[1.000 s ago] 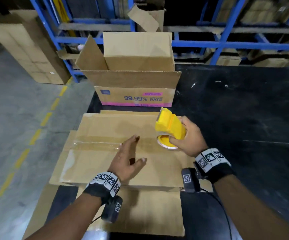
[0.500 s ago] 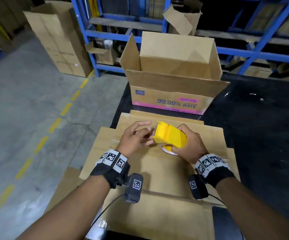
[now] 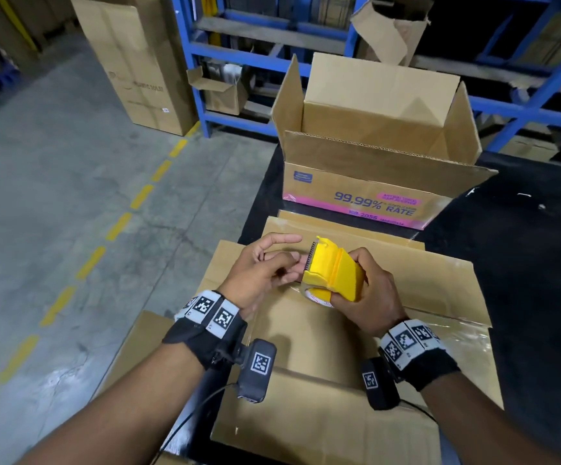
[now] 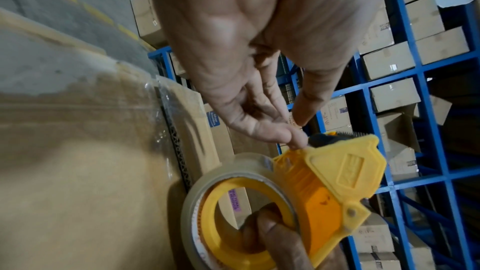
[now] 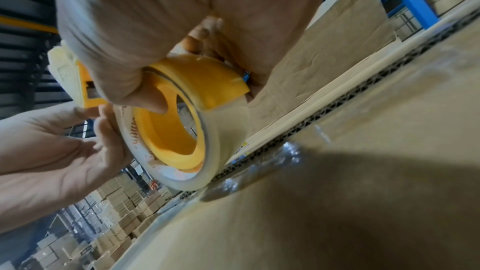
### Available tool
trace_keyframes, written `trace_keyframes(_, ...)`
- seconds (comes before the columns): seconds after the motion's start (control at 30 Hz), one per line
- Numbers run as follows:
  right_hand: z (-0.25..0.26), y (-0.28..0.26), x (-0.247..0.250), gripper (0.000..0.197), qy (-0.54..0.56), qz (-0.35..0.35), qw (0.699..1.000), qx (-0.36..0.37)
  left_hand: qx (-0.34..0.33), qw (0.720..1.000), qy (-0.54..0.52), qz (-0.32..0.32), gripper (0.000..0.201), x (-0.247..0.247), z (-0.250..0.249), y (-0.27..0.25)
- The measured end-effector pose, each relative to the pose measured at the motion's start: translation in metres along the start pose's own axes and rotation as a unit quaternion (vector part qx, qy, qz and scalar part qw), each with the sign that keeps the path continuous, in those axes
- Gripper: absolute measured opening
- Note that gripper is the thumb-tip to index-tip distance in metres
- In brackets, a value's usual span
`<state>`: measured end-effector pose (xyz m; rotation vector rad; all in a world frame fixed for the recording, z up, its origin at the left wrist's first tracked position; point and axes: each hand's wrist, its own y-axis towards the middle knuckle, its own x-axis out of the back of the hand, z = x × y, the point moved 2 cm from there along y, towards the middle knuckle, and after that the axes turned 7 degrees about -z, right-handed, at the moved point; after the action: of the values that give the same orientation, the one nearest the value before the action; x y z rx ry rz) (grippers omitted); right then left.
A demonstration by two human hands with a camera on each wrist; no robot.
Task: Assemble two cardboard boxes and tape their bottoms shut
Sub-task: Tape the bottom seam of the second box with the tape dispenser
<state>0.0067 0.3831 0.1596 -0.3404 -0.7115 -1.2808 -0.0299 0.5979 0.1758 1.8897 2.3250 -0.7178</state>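
Hunting for the loose tape end, by my reckoning, before running a strip over the bottom seam; my right hand [image 3: 371, 297] wraps the yellow tape dispenser [image 3: 334, 271], thumb hooked through the core of the clear tape roll [image 4: 233, 171], fingers curled over the shell; my left hand [image 3: 265, 270] sits just beside its serrated blade, index finger straight out, the other fingertips [image 4: 296, 141] touching the yellow edge under the teeth; whether they pinch tape yet, I cannot tell. Directly beneath my fingers lies the flattened cardboard box [image 3: 423, 290], glossy tape wrinkled along its corrugated edge; beyond my fingertips stands the assembled printed box [image 3: 373, 156], flaps up, on the black table [image 3: 524, 246]. Next move likely calls for peeling the end free and pressing it down square on the seam; film is thin, clingy; cardboard matte and stiff; dispenser hard, ribbed plastic.
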Motion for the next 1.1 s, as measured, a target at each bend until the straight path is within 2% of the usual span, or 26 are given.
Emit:
trace_keyframes(0.13, 0.001, -0.001, -0.008, 0.057, 0.033, -0.006, 0.999, -0.003, -0.014, 0.999, 0.002, 0.030, 0.030, 0.001, -0.011, -0.009)
trace_keyframes(0.23, 0.000, -0.002, -0.012, 0.060, 0.040, -0.009, 0.999, -0.004, -0.047, 0.998, 0.028, 0.033, 0.031, -0.001, -0.014, -0.012)
trace_keyframes(0.37, -0.001, -0.004, -0.016, 0.061, 0.052, -0.002, 0.999, 0.003, -0.059, 0.996, 0.060, 0.035, 0.034, -0.004, -0.013, -0.014)
trace_keyframes(0.47, 0.002, -0.005, -0.017, 0.061, 0.066, 0.010, 0.998, 0.009, -0.058, 0.994, 0.083, 0.048, 0.037, -0.008, -0.012, -0.015)
trace_keyframes(0.67, 0.004, -0.005, -0.017, 0.057, 0.081, 0.018, 0.997, 0.002, -0.020, 0.997, 0.059, 0.055, 0.036, -0.007, -0.009, -0.015)
trace_keyframes(0.83, 0.005, -0.005, -0.016, 0.057, 0.083, 0.013, 0.996, 0.017, -0.023, 0.996, 0.072, 0.049, 0.034, -0.003, -0.013, -0.014)
trace_keyframes(0.97, 0.003, -0.005, -0.014, 0.056, 0.057, 0.004, 0.998, -0.001, -0.044, 0.994, 0.094, 0.033, 0.034, -0.001, -0.016, -0.014)
trace_keyframes(1.1, -0.002, -0.003, -0.006, 0.058, 0.025, 0.031, 0.999, 0.004, -0.074, 0.990, 0.121, 0.016, 0.035, 0.009, -0.019, -0.012)
